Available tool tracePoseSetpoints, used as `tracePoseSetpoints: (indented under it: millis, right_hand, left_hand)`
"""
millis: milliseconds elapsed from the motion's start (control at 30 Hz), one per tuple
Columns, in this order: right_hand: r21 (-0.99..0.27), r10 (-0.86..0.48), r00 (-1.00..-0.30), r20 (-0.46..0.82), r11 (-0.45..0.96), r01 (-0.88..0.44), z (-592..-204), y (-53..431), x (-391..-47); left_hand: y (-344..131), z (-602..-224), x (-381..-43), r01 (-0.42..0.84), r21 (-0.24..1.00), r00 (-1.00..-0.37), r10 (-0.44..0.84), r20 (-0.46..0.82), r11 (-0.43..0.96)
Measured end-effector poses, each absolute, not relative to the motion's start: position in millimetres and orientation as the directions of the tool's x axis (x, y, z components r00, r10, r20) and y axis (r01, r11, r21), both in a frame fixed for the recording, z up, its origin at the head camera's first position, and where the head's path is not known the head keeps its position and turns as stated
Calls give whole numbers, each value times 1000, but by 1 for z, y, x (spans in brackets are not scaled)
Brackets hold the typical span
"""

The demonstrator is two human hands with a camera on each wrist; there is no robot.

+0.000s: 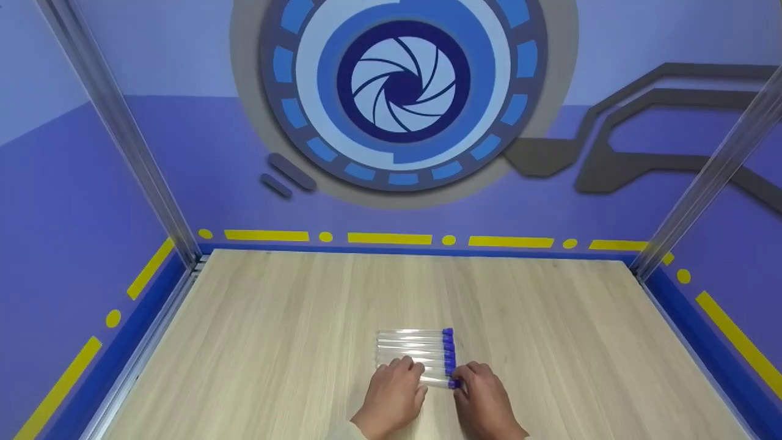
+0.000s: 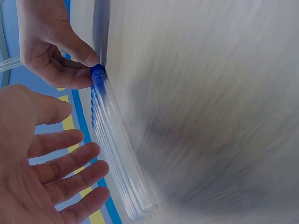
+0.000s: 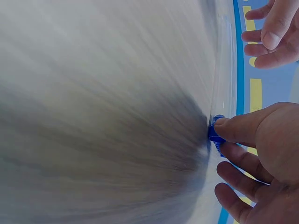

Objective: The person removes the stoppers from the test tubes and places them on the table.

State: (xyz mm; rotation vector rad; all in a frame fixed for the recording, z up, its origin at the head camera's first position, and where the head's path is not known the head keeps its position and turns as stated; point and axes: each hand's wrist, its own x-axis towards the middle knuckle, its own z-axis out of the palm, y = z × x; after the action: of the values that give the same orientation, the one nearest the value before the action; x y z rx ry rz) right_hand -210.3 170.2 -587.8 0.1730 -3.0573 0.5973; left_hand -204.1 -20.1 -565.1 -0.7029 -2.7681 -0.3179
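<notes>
Several clear test tubes with blue caps lie side by side in a row on the wooden tabletop, caps to the right. My right hand is at the capped end of the nearest test tube. In the right wrist view, its thumb and index finger pinch the blue cap, while the other fingers stay loosely bent. My left hand hovers over the near part of the row and hides some of the tubes. The left wrist view shows that hand with spread fingers, apart from the tubes and holding nothing.
The light wooden tabletop stretches around the row on all sides. Blue-purple printed panels stand behind it and to both sides, with metal posts at the back corners.
</notes>
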Motion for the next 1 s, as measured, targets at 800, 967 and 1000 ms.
tracePoseSetpoints:
  millis: [800, 967, 1000]
  right_hand:
    - [-422, -115, -993, -35, 902, -90, -587, 171, -207]
    - [-434, -146, -989, 6, 891, -134, -587, 173, -205]
    - [-439, -154, -988, 17, 886, -146, -587, 173, -204]
  left_hand:
    - [-16, -566, -201, 507, 148, -833, 438, 337, 849]
    - [-16, -565, -202, 497, 176, -850, 436, 295, 850]
    - [-15, -565, -202, 494, 178, -853, 433, 292, 851]
